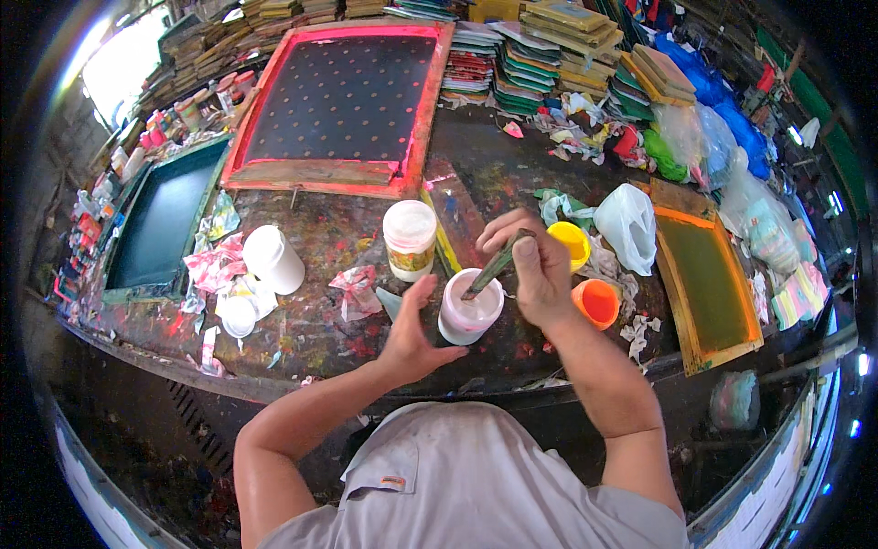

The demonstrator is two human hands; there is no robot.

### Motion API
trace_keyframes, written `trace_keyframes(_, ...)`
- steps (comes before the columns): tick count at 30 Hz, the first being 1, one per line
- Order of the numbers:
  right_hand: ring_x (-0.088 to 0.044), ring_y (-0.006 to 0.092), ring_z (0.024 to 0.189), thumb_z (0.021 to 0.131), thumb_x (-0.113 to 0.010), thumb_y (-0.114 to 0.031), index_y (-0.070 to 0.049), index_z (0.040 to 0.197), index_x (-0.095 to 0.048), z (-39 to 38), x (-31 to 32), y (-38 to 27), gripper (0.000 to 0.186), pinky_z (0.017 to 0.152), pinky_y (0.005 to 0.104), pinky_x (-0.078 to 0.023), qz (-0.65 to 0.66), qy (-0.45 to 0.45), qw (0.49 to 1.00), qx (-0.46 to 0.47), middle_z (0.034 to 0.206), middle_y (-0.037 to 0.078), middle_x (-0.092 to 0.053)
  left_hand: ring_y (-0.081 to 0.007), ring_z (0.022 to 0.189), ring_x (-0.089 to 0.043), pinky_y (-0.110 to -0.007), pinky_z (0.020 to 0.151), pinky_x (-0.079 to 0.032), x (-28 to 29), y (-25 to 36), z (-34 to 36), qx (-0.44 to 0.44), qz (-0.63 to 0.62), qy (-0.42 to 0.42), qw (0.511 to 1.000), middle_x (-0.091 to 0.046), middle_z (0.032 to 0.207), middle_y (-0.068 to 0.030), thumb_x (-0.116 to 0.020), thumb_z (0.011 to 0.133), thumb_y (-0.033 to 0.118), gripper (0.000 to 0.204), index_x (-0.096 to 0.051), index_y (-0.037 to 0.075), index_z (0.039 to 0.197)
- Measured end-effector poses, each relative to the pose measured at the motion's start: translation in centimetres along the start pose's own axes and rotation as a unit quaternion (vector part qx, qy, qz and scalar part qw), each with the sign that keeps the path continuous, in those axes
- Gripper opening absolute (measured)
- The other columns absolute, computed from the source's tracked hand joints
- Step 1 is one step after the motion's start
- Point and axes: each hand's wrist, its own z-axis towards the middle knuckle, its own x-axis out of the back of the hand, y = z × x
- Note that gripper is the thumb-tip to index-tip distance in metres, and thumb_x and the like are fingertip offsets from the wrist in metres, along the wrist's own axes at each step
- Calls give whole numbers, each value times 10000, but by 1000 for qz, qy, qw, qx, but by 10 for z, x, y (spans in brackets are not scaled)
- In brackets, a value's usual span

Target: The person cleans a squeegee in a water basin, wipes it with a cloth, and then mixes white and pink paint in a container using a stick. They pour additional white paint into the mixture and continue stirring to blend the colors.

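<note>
My right hand [535, 270] grips a green-stained stirring stick [494, 270], its end dipped in a white jar [457, 325] of pale pink paste. My left hand [412, 343] is open beside that jar, thumb stretched along its lower left; whether it touches is unclear. Behind stands a taller white tub [412, 229] with a label, beside a yellow-edged strip [444, 247]. To the right are cups of yellow [569, 242] and orange [596, 302] paint, at the left a white bottle [279, 261] and a round lid [240, 316].
A pink-framed screen [421, 128] lies at the back, a green one [155, 229] left, an orange-edged one [709, 274] right, all on a stained table [338, 339]. Stacked boards [576, 46], plastic bags [622, 229] and paper scraps [352, 293] surround the work area.
</note>
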Motion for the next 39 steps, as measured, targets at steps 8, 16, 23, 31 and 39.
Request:
trace_keyframes(8, -629, 156, 754, 1192, -450, -586, -5, 991, -658, -21, -30, 14, 649, 717, 328, -512, 239, 120, 955, -130, 788, 73, -646, -295, 1402, -627, -430, 1204, -489, -49, 3, 24, 111, -129, 8, 985, -641, 1458, -153, -1015, 675, 109, 1029, -492, 36, 1558)
trace_keyframes(16, -587, 217, 758, 1192, -450, -550, -32, 1038, -578, -12, -83, -32, 556, 727, 376, -529, 357, 64, 932, -18, 858, 118, -572, -272, 1376, -644, -403, 1215, -482, 56, 47, -24, 111, -17, -34, 993, -647, 1465, -135, -1040, 663, 177, 1051, -513, 19, 1557)
trace_keyframes(23, -614, 247, 746, 1187, -421, -586, -25, 1035, -577, 9, -186, -45, 602, 727, 402, -541, 365, 50, 929, -21, 846, 131, -585, -275, 1385, -637, -407, 1217, -484, 173, 3, -69, 95, 20, -47, 994, -645, 1467, -132, -1031, 648, 161, 1049, -523, 40, 1558)
trace_keyframes(31, -477, 166, 567, 1162, -432, -653, -60, 932, -550, 1, -310, -61, 647, 565, 342, -426, 299, -56, 950, -76, 690, 68, -493, -314, 1454, -584, -436, 1243, -458, 248, -50, -114, 93, -64, -174, 978, -609, 1510, -135, -1038, 629, 161, 1111, -494, 62, 1593)
trace_keyframes(39, -387, 130, 528, 1178, -514, -539, -54, 888, -546, 21, -320, -110, 567, 542, 313, -326, 336, 73, 938, -48, 664, 39, -476, -364, 1397, -630, -470, 1216, -489, 270, -64, -105, 39, -47, -214, 975, -670, 1418, -159, -1023, 602, 219, 1103, -525, 67, 1574)
